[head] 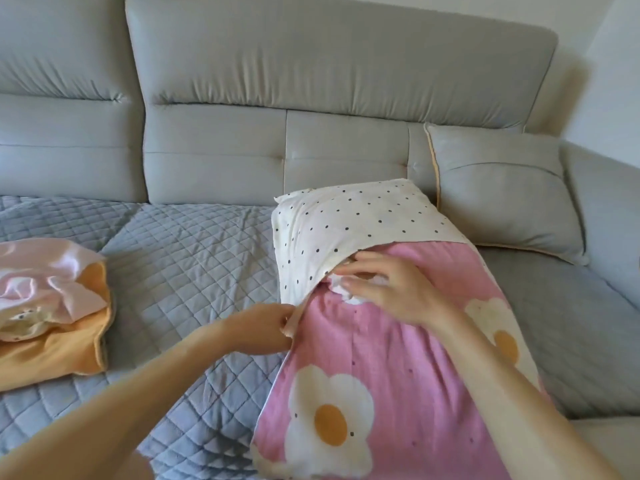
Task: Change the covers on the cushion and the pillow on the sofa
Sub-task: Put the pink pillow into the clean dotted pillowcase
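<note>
A person works on a long pillow (341, 289) lying lengthwise on a sofa (311, 81). Its near part is wrapped in a pink cover (398, 358) printed with white-and-orange flowers. The left grip (263, 329) pinches that cover's left edge between thumb and fingers. The right grip (388, 289) rests with fingers spread over the gap where a bit of white pillow shows. Beyond it, a white dotted cover (356, 216) wraps the pillow's far end. To the left, a crumpled pink cloth (45, 278) lies on an orange cover (69, 344), on the grey quilted mat (180, 258). A grey cushion (502, 192) leans against the sofa back at the right.
</note>
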